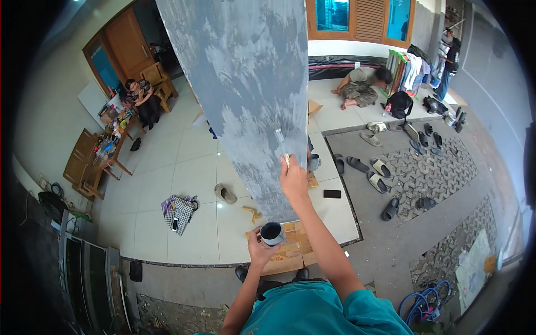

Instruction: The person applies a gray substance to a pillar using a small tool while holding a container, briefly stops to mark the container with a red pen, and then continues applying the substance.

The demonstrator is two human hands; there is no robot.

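While the right hand [292,178] grips a brush [281,144] on the grey pillar [245,84], the left hand [260,244] clasps a cup [272,233] above the tiled floor [184,173].

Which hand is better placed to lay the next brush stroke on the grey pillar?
Right. The right hand holds the brush against the pillar; the left hand is lower, occupied holding the paint cup.

Paintbrush [281,142]: slim, pale handle, bristles pressed flat against the grey mottled pillar [245,84], gripped at the handle end, tilted up and leftward. Cup [272,233]: small, round, dark interior, pale rim, held upright low beside the pillar's base, above cardboard.
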